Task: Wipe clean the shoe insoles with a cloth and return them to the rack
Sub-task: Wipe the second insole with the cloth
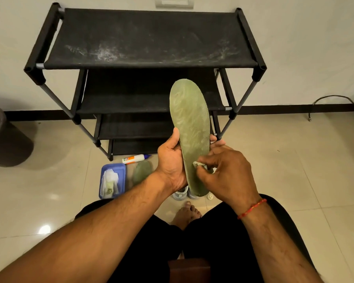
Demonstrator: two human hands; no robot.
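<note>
Green foam, scuffed pale along its length: that is the insole [189, 127] I see held upright, toe end up, in front of the black rack [145, 39]; my left hand [172, 160] grips its left edge about midway, thumb on the face and the fingers [213, 138] curled round behind so their tips show past the right edge; my right hand [229, 170] sits just right of them, lower on the insole, its fingers pressed together and pinching a small wad of cloth [198, 164] against the heel half of the face. A red thread [251, 208] circles the right wrist. Below and left of my left fingers a second green insole [142, 174] lies flat on the tiled floor [294, 170]; just beside it stands a blue tray [122, 170] with crumpled white wipes [110, 181] inside; a white bottle [134, 159] with an orange label lies on its side beyond them, near the foot of the rack. Under my hands I make out the tops of pale shoes [180, 194], mostly hidden. The rack's top shelf is streaked with dust; a dark bin [6, 137] stands far to the left.
</note>
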